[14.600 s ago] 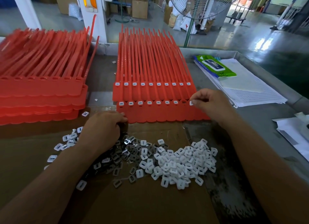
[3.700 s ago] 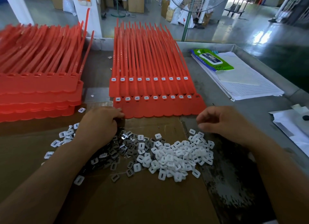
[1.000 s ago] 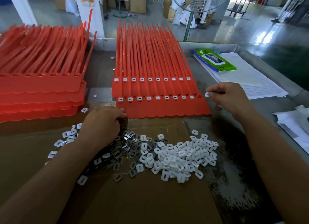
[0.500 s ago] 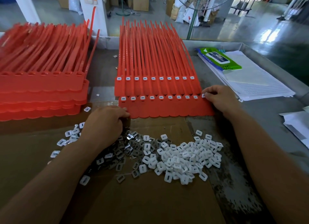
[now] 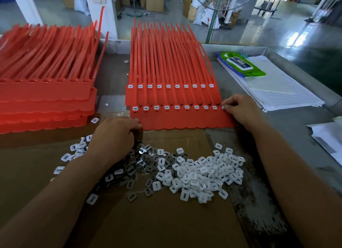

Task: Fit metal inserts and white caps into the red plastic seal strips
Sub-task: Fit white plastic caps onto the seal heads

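Two overlapping sheets of red seal strips (image 5: 177, 118) lie in the middle, each with a row of white caps fitted. My right hand (image 5: 240, 110) pinches a white cap (image 5: 223, 107) at the rightmost socket of the near row. My left hand (image 5: 114, 136) rests knuckles up at the near sheet's left corner, over the dark metal inserts (image 5: 133, 168); what its curled fingers hold is hidden. A heap of loose white caps (image 5: 201, 175) lies on the brown cardboard (image 5: 166, 220) in front of me.
A tall stack of uncapped red strips (image 5: 44, 98) fills the left. Lined papers (image 5: 277, 86) with a green wipes pack (image 5: 240, 64) lie at the right, more white paper (image 5: 327, 136) at the far right edge. The metal table rim (image 5: 303, 77) runs along the right.
My right hand carried a white cap from beside the sheet down onto the near row's rightmost socket. The left hand stayed at the sheet's left corner.
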### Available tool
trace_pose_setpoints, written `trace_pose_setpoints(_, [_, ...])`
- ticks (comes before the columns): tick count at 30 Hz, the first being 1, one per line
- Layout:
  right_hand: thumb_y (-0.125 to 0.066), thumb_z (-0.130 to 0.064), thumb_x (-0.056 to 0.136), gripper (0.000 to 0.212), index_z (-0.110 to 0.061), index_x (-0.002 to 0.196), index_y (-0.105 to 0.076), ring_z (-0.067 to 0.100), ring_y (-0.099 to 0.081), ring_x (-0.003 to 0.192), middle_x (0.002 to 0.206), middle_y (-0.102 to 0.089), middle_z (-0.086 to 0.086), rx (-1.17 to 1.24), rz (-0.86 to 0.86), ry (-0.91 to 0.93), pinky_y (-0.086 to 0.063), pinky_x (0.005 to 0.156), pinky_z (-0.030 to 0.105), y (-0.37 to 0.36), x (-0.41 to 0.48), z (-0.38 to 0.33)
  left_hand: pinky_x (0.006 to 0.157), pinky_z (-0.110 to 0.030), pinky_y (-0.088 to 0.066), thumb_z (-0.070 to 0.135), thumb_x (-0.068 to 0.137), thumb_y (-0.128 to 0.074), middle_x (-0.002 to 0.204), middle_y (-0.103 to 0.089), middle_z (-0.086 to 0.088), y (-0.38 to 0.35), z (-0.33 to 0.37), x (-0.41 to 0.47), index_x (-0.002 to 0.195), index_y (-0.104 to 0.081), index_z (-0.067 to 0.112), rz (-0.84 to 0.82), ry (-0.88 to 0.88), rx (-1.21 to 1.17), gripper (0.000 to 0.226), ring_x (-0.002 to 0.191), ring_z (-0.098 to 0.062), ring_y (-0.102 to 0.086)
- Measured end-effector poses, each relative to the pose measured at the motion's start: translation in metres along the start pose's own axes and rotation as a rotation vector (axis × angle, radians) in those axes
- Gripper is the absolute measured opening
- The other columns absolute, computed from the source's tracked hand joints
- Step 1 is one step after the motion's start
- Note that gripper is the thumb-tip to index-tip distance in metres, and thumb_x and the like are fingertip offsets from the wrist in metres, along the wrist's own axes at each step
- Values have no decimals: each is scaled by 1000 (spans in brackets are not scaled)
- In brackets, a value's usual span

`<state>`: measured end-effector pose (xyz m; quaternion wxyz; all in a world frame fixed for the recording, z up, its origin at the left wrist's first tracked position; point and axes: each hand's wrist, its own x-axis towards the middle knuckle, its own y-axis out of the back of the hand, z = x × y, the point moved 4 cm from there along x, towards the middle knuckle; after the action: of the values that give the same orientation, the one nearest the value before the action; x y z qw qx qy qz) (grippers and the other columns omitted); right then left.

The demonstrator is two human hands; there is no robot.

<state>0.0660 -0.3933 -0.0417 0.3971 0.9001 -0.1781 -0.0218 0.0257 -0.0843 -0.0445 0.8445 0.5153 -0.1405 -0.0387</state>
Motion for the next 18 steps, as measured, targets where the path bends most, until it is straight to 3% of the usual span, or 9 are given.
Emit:
trace_pose_setpoints(5, [-64,-5,82,16,-7,97,-68,13,-55,86,92,-62,4,43,31,-12,-41,77,22,-1,-1,0,103,-34,-35,-5,76,-48,122,-59,2,0,0,-1,106,-67,15,0,-2,-1,41,117,-18,-51])
trace_pose_setpoints(11, [-66,0,77,18,-13,89,-69,3,-51,64,77,-61,3,196,17,-97,-37,46,0,0,0,1,102,-34,-36,-5,76,-48,121,-60,2,0,0,-1,104,-68,15,6,5,-13,40,116,-18,-52])
trace_pose_setpoints(15, [-67,3,74,19,-12,86,-68,4,-52,64,69,-59,-4,231,12,-167,-42,50,9,2,2,-2,102,-34,-36,-5,76,-48,121,-60,2,0,0,-1,105,-67,15,10,4,-16,40,116,-19,-51])
trace_pose_setpoints(18, [-67,3,75,19,-11,87,-68,3,-52,63,70,-59,-2,242,-16,-203,-40,45,7,3,2,-4,102,-34,-37,-6,76,-49,121,-60,1,0,0,-1,104,-68,14,11,-2,-19,40,115,-19,-52])
